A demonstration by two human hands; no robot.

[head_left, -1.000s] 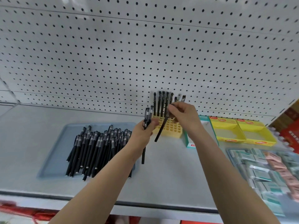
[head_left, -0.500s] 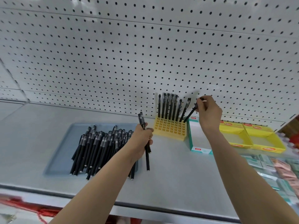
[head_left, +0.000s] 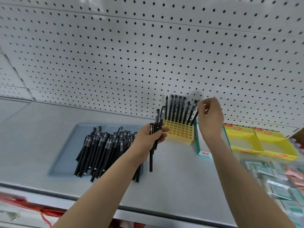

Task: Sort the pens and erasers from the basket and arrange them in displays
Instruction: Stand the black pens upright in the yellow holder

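Observation:
A yellow grid pen holder (head_left: 179, 133) stands on the shelf against the pegboard, with several black pens (head_left: 176, 109) upright in its back row. My right hand (head_left: 210, 120) is at the row's right end and pinches the top of a leaning black pen (head_left: 194, 118) whose tip is in the holder. My left hand (head_left: 146, 140) grips a small bunch of black pens (head_left: 158, 124) just left of the holder. More black pens (head_left: 102, 148) lie piled in a blue tray (head_left: 65, 145).
A teal-and-white open box (head_left: 203, 153) sits right of the holder, behind my right forearm. Two yellow display boxes (head_left: 261, 145) stand further right. Blurred packs of erasers (head_left: 279, 181) lie at the right edge. The shelf's front edge (head_left: 164, 213) runs below.
My right hand took a pen from beside my left hand to the right end of the holder's back row. My left hand dipped with its bunch, then rose back near the holder.

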